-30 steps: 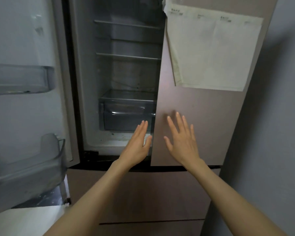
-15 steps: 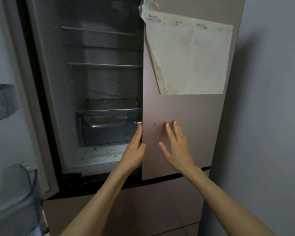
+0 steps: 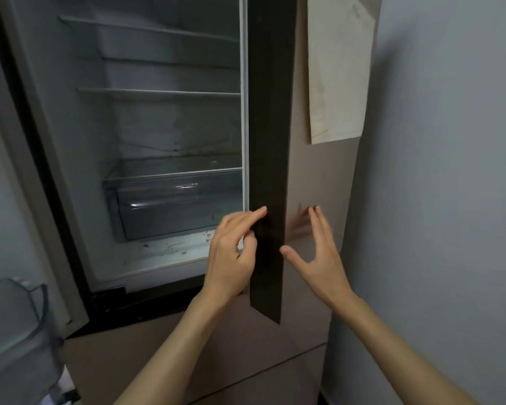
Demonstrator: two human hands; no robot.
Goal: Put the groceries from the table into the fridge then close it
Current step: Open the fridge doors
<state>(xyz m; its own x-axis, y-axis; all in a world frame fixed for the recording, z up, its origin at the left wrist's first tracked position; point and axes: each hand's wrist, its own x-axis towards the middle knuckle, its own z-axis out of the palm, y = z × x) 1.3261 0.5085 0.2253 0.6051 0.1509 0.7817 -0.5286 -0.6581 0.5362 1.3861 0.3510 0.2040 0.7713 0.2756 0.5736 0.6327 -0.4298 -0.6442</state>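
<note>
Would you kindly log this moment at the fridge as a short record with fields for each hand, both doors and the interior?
left hand: fingers curled round the dark inner edge of the right door, gripping it
right hand: open, fingers spread, fingertips at the door's outer face
right door: partly open, a paper sheet on its front
left door: swung open, a clear bin on it
fridge interior: shelves bare, crisper drawer looks empty, crumbs on the floor
groceries: none in view
</note>
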